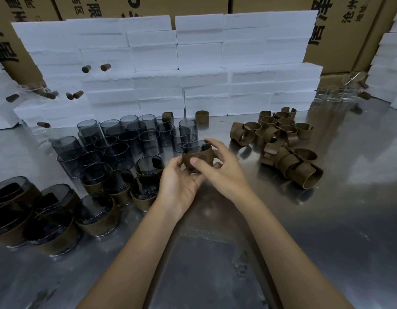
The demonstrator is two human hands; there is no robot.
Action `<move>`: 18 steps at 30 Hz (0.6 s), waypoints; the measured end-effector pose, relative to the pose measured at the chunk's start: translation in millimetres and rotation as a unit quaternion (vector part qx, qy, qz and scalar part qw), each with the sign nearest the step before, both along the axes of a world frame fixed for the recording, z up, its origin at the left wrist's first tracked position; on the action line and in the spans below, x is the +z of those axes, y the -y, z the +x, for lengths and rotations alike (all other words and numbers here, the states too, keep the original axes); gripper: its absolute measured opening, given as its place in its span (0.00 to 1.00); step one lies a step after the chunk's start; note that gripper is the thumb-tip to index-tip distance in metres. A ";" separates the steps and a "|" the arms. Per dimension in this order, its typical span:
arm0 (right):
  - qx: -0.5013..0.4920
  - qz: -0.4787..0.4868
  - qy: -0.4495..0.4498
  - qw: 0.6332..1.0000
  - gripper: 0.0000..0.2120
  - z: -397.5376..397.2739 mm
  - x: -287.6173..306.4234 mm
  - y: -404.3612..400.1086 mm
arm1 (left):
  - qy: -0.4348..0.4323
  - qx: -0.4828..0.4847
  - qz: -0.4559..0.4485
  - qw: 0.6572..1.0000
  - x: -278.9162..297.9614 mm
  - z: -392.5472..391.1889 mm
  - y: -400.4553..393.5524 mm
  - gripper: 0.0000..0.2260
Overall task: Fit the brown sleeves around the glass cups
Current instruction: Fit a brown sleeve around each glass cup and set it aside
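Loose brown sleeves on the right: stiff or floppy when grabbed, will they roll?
The loose brown sleeves hold open ring shapes unsupported, so probably semi-stiff. Several lie sideways, so likely to roll on the shiny metal table. Probably light.

I count nine sleeved cups [97,214] at the desk's left edge, plus one in hand. Bare glass cups [135,139] number roughly twenty; the loose sleeves [280,150] heap is too tangled to count.

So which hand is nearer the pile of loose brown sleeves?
The right hand. It grips the cup on the side facing the pile of loose sleeves; the left hand holds the cup from below, on the far side.
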State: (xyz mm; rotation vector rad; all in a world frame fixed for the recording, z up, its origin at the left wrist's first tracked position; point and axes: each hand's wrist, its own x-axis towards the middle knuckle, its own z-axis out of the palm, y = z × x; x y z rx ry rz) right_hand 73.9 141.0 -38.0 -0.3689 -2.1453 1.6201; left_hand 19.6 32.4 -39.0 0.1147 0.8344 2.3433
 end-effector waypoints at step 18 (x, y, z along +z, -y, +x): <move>-0.079 0.093 -0.079 0.989 0.34 7.5 15.2 8.8 | -0.610 0.009 -0.520 0.598 -21.0 21.5 -8.8 0.17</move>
